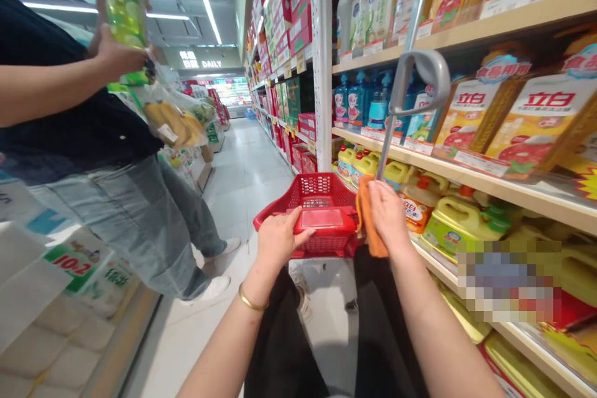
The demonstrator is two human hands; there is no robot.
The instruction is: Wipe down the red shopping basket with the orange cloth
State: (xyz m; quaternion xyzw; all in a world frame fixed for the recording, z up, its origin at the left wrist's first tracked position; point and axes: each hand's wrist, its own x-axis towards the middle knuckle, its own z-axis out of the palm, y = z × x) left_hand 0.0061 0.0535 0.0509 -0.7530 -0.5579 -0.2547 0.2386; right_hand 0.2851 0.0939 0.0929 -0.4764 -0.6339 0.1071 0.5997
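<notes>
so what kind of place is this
Most likely a supermarket aisle: long shelves stocked with price-tagged detergent packs, a red plastic shopping basket in front of the person, and a hanging "DAILY" sign further down.

Supermarket aisle (pixel 237 161) (stocked shelves (pixel 508 183))

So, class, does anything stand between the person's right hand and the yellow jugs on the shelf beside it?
Nothing visible does. The right hand, gripping an orange cloth against the grey handle pole of the red basket, has only open air between it and the yellow jugs.
</notes>
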